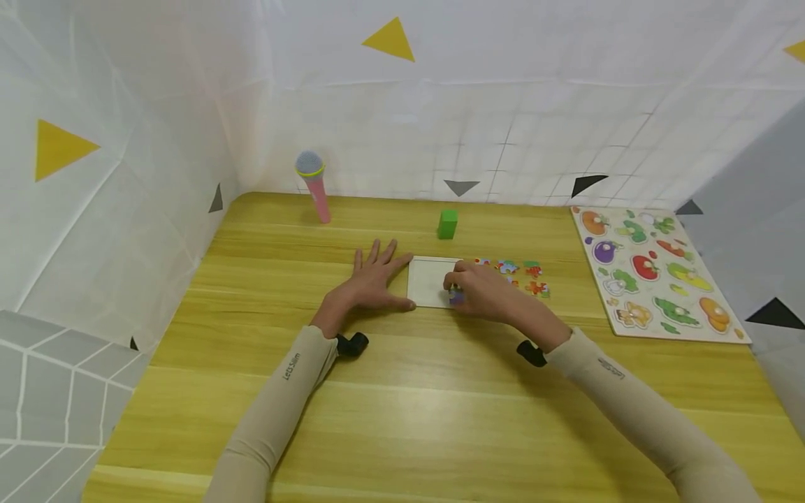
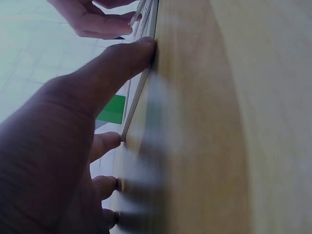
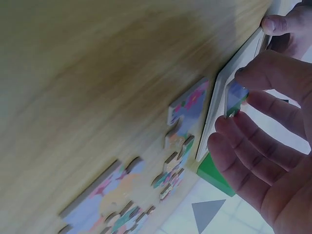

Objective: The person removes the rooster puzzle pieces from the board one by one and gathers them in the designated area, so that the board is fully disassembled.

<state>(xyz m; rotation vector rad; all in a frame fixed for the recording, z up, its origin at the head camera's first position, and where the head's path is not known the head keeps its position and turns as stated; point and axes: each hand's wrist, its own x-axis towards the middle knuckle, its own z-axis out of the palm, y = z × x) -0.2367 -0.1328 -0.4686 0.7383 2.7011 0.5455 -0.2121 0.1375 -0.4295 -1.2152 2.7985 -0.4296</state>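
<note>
A pale, shallow puzzle tray [image 1: 429, 281] lies flat on the wooden table. My left hand [image 1: 372, 285] has its fingers spread on the table, with thumb and forefinger touching the tray's left edge. Over the tray's right part, my right hand [image 1: 489, 292] pinches a jigsaw piece [image 3: 235, 96] between thumb and fingers. That piece is tilted and shows blue and green. Just right of the tray lie several loose jigsaw pieces [image 1: 537, 288], partly hidden by the right hand in the head view. The right wrist view shows a pink-flowered edge piece [image 3: 190, 102] near the tray.
Behind the tray stands a green block [image 1: 448, 224]. A pink toy microphone [image 1: 317, 192] is at the back left. On the right lies a vegetable peg board [image 1: 660, 276]. A white sheet [image 1: 534, 119] hangs along the table's back edge.
</note>
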